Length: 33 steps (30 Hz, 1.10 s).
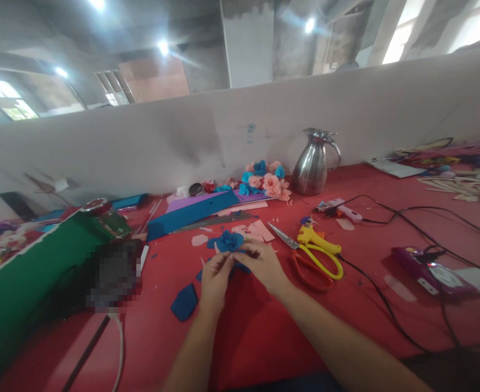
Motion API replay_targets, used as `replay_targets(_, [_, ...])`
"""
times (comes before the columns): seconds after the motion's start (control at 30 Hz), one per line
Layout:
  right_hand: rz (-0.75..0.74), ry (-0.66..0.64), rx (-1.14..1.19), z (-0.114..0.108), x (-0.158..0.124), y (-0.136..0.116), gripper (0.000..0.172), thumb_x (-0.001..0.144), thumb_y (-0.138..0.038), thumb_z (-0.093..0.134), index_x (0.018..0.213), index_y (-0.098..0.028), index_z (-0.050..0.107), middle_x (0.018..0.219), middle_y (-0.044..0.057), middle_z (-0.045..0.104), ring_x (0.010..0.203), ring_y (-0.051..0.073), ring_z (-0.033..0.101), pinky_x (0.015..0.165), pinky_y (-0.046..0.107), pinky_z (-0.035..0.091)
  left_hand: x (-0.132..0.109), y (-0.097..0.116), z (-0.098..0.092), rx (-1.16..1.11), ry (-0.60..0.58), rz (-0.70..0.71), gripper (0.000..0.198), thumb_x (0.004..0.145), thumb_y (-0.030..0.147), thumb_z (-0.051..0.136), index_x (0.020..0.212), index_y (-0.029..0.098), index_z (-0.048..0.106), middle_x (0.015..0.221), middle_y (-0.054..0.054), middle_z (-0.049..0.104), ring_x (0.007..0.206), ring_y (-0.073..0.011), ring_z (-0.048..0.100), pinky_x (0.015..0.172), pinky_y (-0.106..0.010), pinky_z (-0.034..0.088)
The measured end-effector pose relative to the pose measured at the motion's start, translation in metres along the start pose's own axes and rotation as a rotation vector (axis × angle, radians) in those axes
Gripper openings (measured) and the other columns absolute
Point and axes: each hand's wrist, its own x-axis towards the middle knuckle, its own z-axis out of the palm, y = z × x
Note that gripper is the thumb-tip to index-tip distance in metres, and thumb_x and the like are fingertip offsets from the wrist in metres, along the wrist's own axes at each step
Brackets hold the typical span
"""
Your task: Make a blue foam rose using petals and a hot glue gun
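Both hands are bunched together mid-table: the left hand (pixel 214 275) and right hand (pixel 261 265) each pinch a bit of blue felt between them, with the half-made blue felt flower (pixel 228 240) sitting just beyond the fingertips, touching or near enough, right hand a hair closer. Count-wise I see one loose blue petal piece (pixel 184 301) down by the left wrist, two pairs of scissors (yellow scissors (pixel 319 249), red scissors (pixel 310 274)) to the right, blades pointing up-left, one steel jug (pixel 314 162), and one bunch of finished pink and blue flowers (pixel 264 179).
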Motion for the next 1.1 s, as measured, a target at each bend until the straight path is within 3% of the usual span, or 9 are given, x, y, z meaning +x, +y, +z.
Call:
replay_targets(0.1, [0.000,0.000,-0.014,0.001,-0.001,0.002,0.010,0.074,-0.025,0.065,0.077,-0.023,0.074,0.087,0.003,0.070,0.085,0.019,0.062,0.079,0.031,0.047,-0.001,-0.001,-0.001,0.024,-0.026,-0.005,0.019,0.068,0.033,0.074,0.078,0.017,0.075,0.072,-0.001,0.070,0.071,-0.0147,0.059,0.071,-0.024,0.045])
replay_targets(0.27, [-0.012,0.028,-0.058,0.002,-0.001,0.004,0.010,0.074,-0.026,0.065,0.077,-0.020,0.072,0.085,0.003,0.068,0.080,0.018,0.060,0.072,0.029,0.047,-0.001,0.000,0.000,0.019,-0.062,-0.043,0.023,0.069,0.034,0.073,0.084,0.017,0.075,0.081,-0.004,0.073,0.078,-0.0172,0.062,0.078,-0.027,0.047])
replay_targets(0.47, [0.012,0.047,-0.063,0.002,0.000,0.005,0.015,0.075,-0.031,0.063,0.082,-0.019,0.070,0.083,0.003,0.069,0.075,0.018,0.060,0.068,0.029,0.048,0.002,0.001,-0.002,-0.079,0.064,0.032,0.031,0.072,0.035,0.072,0.098,0.019,0.073,0.099,-0.006,0.073,0.095,-0.0199,0.063,0.091,-0.032,0.045])
replay_targets(0.83, [0.026,-0.056,0.024,0.004,-0.002,0.001,0.023,0.076,-0.042,0.064,0.069,-0.021,0.070,0.064,-0.001,0.066,0.067,0.018,0.059,0.068,0.030,0.046,0.001,-0.002,-0.008,-0.217,-0.095,-0.022,0.017,0.070,0.029,0.074,0.084,0.020,0.077,0.089,-0.005,0.075,0.091,-0.0221,0.065,0.090,-0.039,0.048])
replay_targets(1.1, [0.197,-0.164,0.195,-0.005,0.004,0.000,0.031,0.061,-0.046,0.076,0.061,-0.018,0.063,0.059,-0.003,0.060,0.058,0.013,0.053,0.059,0.026,0.042,0.001,-0.003,-0.013,-0.190,-0.150,-0.072,0.013,0.068,0.029,0.076,0.075,0.019,0.077,0.086,-0.005,0.074,0.091,-0.0213,0.065,0.093,-0.038,0.046])
